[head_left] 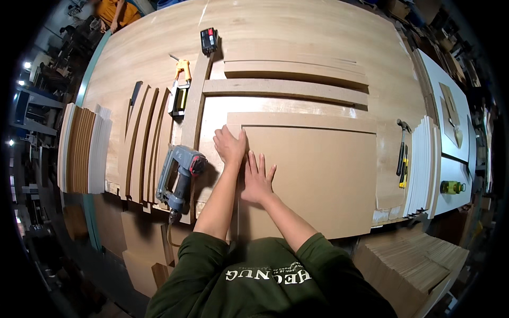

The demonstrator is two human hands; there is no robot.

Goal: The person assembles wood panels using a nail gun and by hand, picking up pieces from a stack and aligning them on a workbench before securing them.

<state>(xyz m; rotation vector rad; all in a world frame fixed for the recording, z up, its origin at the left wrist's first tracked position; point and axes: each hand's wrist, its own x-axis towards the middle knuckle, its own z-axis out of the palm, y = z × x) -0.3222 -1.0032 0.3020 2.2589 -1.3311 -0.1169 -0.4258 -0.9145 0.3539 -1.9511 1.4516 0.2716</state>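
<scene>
The left hand point(230, 147) rests at the left edge of a large tan panel point(313, 180), near its far corner; whether its grip pinches anything, I cannot tell. The right hand point(258, 185) lies just beside it, palm down on the panel, its grip spread. The panel lies flat at the near side of the tabletop point(318, 32), with a flat strip point(307, 121) along its far edge and a dark line between them. Left of the hands, a grey nail gun point(183, 176) lies near a long wooden bar point(198, 100). To the panel's right lie a hammer point(402, 146) and a yellow knife point(404, 170), beside upright white boards point(420, 167).
</scene>
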